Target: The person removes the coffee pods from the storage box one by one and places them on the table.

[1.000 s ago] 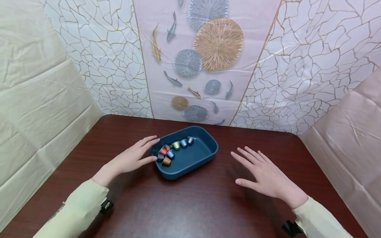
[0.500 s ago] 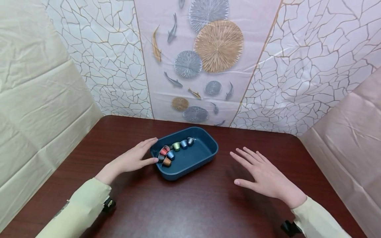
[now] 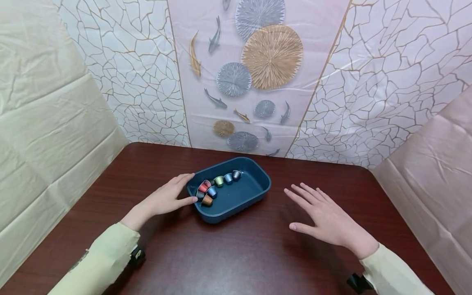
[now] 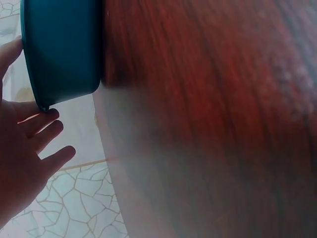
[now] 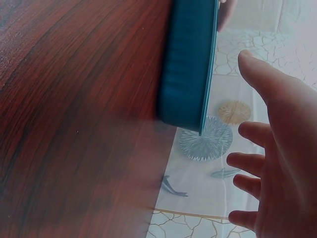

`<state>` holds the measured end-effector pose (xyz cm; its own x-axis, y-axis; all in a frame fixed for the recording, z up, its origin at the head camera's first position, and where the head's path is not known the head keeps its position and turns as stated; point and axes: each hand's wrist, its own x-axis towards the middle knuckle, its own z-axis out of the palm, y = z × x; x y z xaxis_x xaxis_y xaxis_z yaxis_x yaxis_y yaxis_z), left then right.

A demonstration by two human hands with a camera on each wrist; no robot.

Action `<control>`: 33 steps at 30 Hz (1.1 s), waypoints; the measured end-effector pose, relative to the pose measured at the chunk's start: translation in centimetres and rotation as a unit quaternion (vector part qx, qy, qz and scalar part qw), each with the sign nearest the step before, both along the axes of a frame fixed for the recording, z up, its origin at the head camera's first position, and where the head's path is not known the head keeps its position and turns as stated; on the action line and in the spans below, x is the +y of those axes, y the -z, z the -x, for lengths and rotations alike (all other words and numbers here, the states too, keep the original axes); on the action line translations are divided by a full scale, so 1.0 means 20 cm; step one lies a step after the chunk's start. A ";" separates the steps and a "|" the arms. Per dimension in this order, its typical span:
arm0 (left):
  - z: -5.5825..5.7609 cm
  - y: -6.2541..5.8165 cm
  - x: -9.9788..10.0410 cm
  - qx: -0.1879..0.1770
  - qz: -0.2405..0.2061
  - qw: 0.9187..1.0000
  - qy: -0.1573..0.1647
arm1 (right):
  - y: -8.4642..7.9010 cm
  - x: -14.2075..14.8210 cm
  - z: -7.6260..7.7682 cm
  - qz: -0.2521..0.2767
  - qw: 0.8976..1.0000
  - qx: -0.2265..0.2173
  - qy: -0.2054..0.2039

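A dark blue rectangular tray [image 3: 239,200] sits on the table, angled. Several coffee capsules lie along its left and far sides: a copper one [image 3: 207,200], a red one [image 3: 203,187], a green one [image 3: 219,181], blue ones and dark ones. My left hand [image 3: 167,198] is at the tray's left end, fingertips right at the rim and thumb reaching over the near part of it. Its fingers look extended in the left wrist view, beside the tray's wall [image 4: 64,49]. My right hand [image 3: 330,221] hovers right of the tray, fingers spread, holding nothing.
The dark wooden table [image 3: 236,254] carries the tray near its back edge. A patterned cloth [image 3: 147,73] hangs behind it, with pale cloths [image 3: 55,123] at both sides. A black strap device [image 3: 358,283] is on the right wrist.
My left hand has moved slightly right and down, bringing its fingertips and thumb closer onto the tray's rim. My right hand has shifted slightly left. The tray and capsules stay in place.
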<state>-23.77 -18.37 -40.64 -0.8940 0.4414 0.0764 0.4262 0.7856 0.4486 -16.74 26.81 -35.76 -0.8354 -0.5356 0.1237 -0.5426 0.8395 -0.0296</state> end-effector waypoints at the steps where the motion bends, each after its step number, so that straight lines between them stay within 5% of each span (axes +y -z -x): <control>1: 0.00 0.00 0.00 0.002 -0.001 1.000 -0.001 | 0.00 0.00 0.00 0.000 1.000 0.000 0.000; 18: -0.06 -0.01 0.01 0.053 0.030 0.998 -0.016 | 0.00 -0.01 0.00 -0.004 1.000 -0.004 -0.003; 33: -0.15 0.01 -0.04 0.087 0.044 0.995 0.017 | -0.02 -0.06 0.02 0.002 0.999 0.028 -0.043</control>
